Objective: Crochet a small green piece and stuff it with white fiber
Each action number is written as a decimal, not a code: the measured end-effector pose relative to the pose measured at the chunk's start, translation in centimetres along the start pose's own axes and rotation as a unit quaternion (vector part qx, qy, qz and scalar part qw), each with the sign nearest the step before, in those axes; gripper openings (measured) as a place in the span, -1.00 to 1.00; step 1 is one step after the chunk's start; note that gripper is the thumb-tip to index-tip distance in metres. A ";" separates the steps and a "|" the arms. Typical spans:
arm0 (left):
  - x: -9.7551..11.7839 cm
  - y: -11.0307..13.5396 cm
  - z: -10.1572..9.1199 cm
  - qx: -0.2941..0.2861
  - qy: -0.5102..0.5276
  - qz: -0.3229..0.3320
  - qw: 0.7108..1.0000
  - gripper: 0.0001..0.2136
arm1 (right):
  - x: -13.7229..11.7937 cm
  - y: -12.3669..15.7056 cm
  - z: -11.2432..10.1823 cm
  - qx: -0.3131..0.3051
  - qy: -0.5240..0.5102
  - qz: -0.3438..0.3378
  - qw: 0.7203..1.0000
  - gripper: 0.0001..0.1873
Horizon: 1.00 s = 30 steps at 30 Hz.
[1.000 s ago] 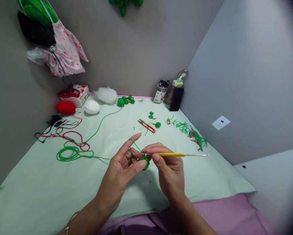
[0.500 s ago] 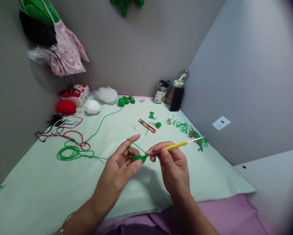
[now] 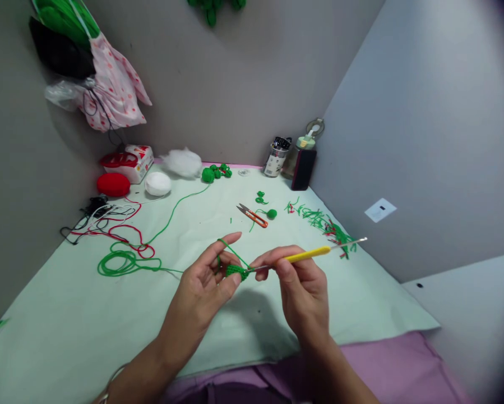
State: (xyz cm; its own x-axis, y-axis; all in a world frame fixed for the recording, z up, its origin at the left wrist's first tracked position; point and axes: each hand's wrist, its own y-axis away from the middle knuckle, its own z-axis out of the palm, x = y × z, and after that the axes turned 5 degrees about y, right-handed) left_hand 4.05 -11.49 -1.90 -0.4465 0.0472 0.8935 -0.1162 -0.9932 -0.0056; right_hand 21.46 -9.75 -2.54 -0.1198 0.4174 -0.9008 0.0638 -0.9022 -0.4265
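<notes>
My left hand [image 3: 205, 289] pinches a small green crochet piece [image 3: 236, 271] between thumb and fingers, and green yarn [image 3: 128, 262] runs over its raised index finger. My right hand [image 3: 300, 286] grips a yellow-handled crochet hook [image 3: 308, 255], whose tip is in the green piece while the metal end points up to the right. Both hands hover above the pale green mat [image 3: 87, 320].
On the mat lie orange snips [image 3: 252, 215], a small green ball [image 3: 271, 214], yarn scraps [image 3: 327, 227], red yarn [image 3: 121, 230], a red ball [image 3: 113, 184], a white ball [image 3: 158, 183] and white stuffing [image 3: 183, 161]. A cup of pens [image 3: 276, 159] and a bottle [image 3: 304, 154] stand at the back corner.
The hook's free end has swung from level to tilted up and right. The green piece has turned in my left fingers; both hands stay in place.
</notes>
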 end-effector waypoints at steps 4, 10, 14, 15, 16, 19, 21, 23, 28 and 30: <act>-0.1 0.0 0.0 0.009 -0.013 0.007 1.000 -0.56 | -0.4 0.2 -0.1 -0.010 0.070 -0.048 0.996 -0.79; -0.4 0.3 0.4 0.052 -0.084 0.058 0.993 -0.59 | -1.1 0.4 -0.1 -0.049 0.196 -0.201 0.959 -0.73; -0.5 0.5 0.8 0.081 -0.064 0.059 0.993 -0.58 | -0.5 0.9 0.2 -0.046 0.344 -0.284 0.894 -0.74; -0.4 0.5 0.8 0.073 -0.027 0.037 0.996 -0.53 | -0.2 1.1 0.2 -0.039 0.385 -0.305 0.870 -0.73; -0.3 0.4 0.9 0.060 0.017 0.005 0.998 -0.47 | 0.0 1.2 0.2 -0.033 0.413 -0.325 0.850 -0.72; 0.1 0.1 0.8 0.020 0.129 -0.095 0.987 -0.34 | 0.5 1.2 0.1 -0.020 0.373 -0.325 0.869 -0.68; 0.5 -0.1 0.6 0.019 0.152 -0.122 0.981 -0.38 | 0.4 0.9 0.1 -0.004 0.258 -0.245 0.935 -0.72; 0.9 -0.2 0.5 0.030 0.149 -0.110 0.982 -0.44 | 0.2 0.4 0.2 0.013 0.119 -0.145 0.982 -0.77; 0.8 0.0 0.8 0.014 0.126 -0.087 0.988 -0.50 | 0.0 -0.1 0.8 0.004 0.024 -0.073 0.997 -0.83; 0.3 0.0 0.9 0.031 0.111 -0.070 0.991 -0.51 | 0.0 0.1 1.0 -0.002 0.100 -0.112 0.989 -0.80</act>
State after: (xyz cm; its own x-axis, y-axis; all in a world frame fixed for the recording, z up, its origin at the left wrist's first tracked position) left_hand 4.74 -11.59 -1.19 -0.6148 0.2000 0.7629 -0.1395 -0.9796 0.1444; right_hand 20.50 -9.96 -2.56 0.0659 0.6196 -0.7821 0.0620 -0.7849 -0.6165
